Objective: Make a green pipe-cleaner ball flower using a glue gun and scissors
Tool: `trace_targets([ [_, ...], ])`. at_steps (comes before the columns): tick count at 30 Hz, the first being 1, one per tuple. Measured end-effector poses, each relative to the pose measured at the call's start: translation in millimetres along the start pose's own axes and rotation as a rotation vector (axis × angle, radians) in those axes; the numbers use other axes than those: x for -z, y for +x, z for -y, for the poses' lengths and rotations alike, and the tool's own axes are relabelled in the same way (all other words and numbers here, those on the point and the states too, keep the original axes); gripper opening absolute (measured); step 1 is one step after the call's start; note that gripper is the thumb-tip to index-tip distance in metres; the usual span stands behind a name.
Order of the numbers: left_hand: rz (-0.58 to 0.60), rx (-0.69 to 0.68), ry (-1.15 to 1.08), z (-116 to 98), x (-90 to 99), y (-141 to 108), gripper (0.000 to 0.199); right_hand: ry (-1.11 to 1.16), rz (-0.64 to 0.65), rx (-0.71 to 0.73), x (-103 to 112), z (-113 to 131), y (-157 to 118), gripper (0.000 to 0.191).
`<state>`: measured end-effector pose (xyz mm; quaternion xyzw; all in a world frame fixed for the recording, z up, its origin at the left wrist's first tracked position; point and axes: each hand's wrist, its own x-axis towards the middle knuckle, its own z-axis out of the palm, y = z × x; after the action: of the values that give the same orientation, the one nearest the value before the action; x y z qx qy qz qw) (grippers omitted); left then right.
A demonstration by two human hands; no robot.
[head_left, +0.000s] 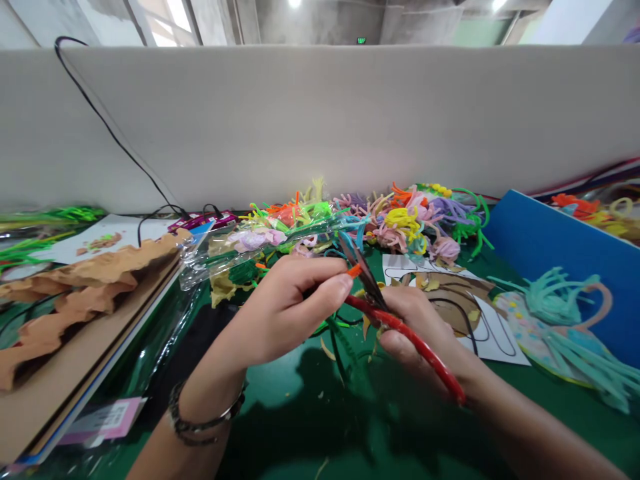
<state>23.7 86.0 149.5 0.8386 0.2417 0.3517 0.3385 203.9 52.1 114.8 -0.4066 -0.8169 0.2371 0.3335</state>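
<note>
My left hand (300, 303) pinches a short orange strip (355, 271) between thumb and fingertips, in the middle of the view. Close beside it on the right, my right hand (420, 327) is closed on red-handled scissors (420, 343). The scissor blades point up and away, slightly apart, and sit right by the orange tip. Whether they touch it cannot be made out. Green strips (343, 347) hang or lie below the hands, partly blurred.
Colourful fuzzy bundles (405, 223) lie along the white partition (320, 120). Brown crinkled paper and boards (100, 333) lie left. A printed sheet (505, 343), teal-tasselled piece (555, 300) and blue box (565, 247) are right. Scraps dot the green table (300, 427).
</note>
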Motion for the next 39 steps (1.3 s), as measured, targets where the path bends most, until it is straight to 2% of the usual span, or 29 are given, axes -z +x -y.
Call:
trace_targets([
  [9, 0.006, 0.042, -0.013, 3.3, 0.5, 2.9, 0.033, 0.066, -0.045, -0.021, -3.2, -1.3, -0.5, 0.057],
  [13, 0.000, 0.065, -0.026, 6.0, 0.1, 3.8, 0.033, 0.051, -0.075, -0.102, -0.7, -1.9, 0.7, 0.060],
  [16, 0.013, 0.088, -0.041, 8.4, -0.6, 5.0, 0.033, -0.075, 0.009, -0.172, 8.3, 0.7, 4.0, 0.056],
  [20, 0.032, 0.105, -0.046, 10.0, 0.8, 4.8, 0.033, -0.551, 0.166, -0.310, 18.5, 1.8, 6.4, 0.041],
  [22, 0.030, 0.112, -0.038, 9.5, 2.2, 4.1, 0.033, -0.783, 0.234, -0.422, 17.1, 0.3, 6.0, 0.035],
  [24, 0.024, 0.116, -0.023, 8.3, 3.0, 3.8, 0.033, -0.913, 0.294, -0.531, 11.4, -1.9, 5.6, 0.033],
  [27, 0.044, 0.115, -0.003, 7.0, 1.6, 4.7, 0.033, -0.941, 0.373, -0.586, 1.9, -3.7, 6.3, 0.033],
  [31, 0.126, 0.123, -0.005, 8.8, -2.1, 6.4, 0.033, -0.842, 0.435, -0.499, 2.8, -1.5, 6.8, 0.035],
  [34, 0.170, 0.138, -0.020, 11.0, -4.5, 7.4, 0.032, -0.711, 0.349, -0.351, 14.1, 0.7, 4.9, 0.032],
  [39, 0.234, 0.139, -0.013, 11.7, -11.0, 8.9, 0.032, -0.245, -0.038, -0.152, 28.1, 5.1, 0.3, 0.026],
])
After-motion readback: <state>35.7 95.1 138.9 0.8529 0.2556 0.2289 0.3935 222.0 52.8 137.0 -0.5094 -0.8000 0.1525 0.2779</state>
